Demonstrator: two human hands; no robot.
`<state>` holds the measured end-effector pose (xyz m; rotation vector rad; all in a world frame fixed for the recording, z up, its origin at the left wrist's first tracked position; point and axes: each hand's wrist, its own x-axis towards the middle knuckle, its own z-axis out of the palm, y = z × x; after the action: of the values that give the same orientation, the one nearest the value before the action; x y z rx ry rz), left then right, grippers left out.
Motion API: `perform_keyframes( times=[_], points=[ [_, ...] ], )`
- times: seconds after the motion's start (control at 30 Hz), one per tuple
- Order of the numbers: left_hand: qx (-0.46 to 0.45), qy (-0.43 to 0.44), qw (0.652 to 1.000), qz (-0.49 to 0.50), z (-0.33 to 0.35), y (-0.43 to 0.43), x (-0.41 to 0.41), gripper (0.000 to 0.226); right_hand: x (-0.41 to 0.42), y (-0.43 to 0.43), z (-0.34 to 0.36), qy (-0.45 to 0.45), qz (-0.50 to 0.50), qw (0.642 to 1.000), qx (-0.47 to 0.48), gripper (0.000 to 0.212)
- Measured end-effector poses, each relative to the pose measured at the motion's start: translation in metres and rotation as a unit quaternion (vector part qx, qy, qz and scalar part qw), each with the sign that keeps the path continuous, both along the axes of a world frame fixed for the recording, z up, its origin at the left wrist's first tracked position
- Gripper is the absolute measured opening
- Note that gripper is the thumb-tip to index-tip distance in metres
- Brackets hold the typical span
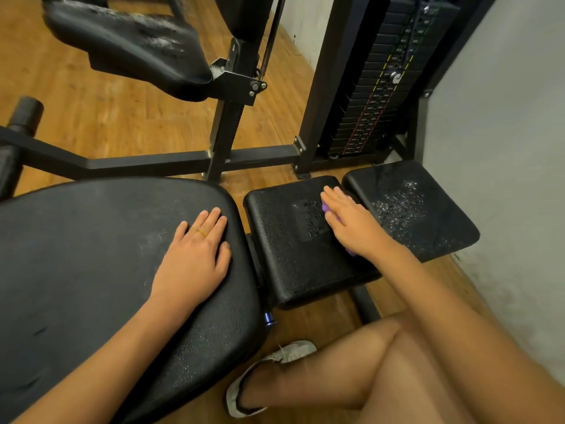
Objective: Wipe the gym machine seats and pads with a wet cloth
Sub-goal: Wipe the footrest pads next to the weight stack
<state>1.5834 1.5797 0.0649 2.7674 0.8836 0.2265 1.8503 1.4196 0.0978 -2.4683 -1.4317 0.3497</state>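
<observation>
Left hand (pixel 195 255) lies flat on the big seat (pixel 91 255), close to its right edge. Fingers are straight and slightly spread, with a gold ring (pixel 201 232) on one. It holds nothing.

Right hand (pixel 351 221) is flat too, fingers straight and pressed together, pushing the purple cloth (pixel 325 206) down onto the middle pad (pixel 293 249). The cloth sits at that pad's far right edge, by the seam to the right pad (pixel 422 209). It's mostly hidden under my palm; purple shows only beside the fingers and at the wrist.

Edges:
- Narrow gap between the big seat and the middle pad, with a blue knob (pixel 269 318) in it at the near end.
- Middle and right pads nearly touch at their far corners.
- Right pad carries a patch of white droplets at its centre. Its right corner is close to the wall (pixel 504 117), so there's little room on that side.
- Middle pad has wet speckling left of my fingers. Its left and near parts are uncovered.

Beyond the pads' far edges, the frame bar (pixel 146 163) runs across the wood floor (pixel 107 111). The weight stack (pixel 376 96) stands just behind the right pad. The upper seat (pixel 122 41), streaked white, overhangs open floor at far left.

My bent leg and shoe (pixel 275 362) are on the floor off the middle pad's near edge.
</observation>
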Motion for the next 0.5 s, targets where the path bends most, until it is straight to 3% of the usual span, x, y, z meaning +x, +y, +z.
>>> perform_keyframes(
  times=[0.2, 0.5],
  points=[
    [0.003, -0.002, 1.0, 0.008, -0.004, 0.004, -0.001, 0.063, -0.038, -0.079, -0.014, -0.006, 0.032, 0.999, 0.021, 0.051],
    [-0.016, 0.004, 1.0, 0.003, -0.007, 0.001, 0.006, 0.063, 0.037, 0.064, -0.008, -0.001, -0.02, 1.0, -0.019, 0.047]
  ],
)
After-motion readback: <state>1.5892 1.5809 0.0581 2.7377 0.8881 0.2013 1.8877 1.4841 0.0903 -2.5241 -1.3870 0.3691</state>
